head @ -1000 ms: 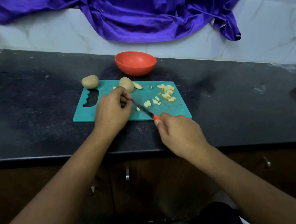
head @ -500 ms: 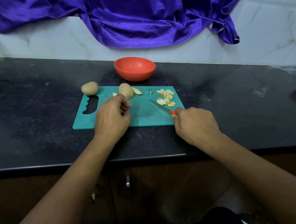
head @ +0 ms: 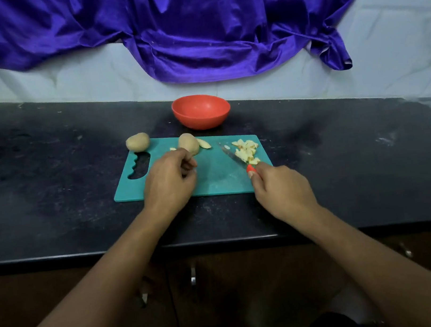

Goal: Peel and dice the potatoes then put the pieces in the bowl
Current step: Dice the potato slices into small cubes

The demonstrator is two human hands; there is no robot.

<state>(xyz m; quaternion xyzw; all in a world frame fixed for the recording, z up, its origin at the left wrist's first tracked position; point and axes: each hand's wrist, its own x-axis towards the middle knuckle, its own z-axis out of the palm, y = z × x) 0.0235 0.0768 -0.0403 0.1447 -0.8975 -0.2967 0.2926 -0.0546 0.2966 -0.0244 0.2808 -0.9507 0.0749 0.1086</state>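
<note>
Now the right hand [head: 283,192], gripping the knife [head: 234,156], is gathering diced pieces [head: 246,149] rightward for the bowl [head: 203,120]. Left hand [head: 168,183] is curling beside the potato [head: 188,144]; whether it is holding anything is unclear.

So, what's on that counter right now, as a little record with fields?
Board: teal cutting board on the dark counter
Bowl: red bowl behind the board, no pieces visible inside
Potatoes: one at the board's far left corner, one on it by the left hand
Diced pieces: piled on the board's right side
Knife: red-handled, gripped by the right hand, blade beside the pile
Left hand: fingers curled; holding anything unclear
</note>
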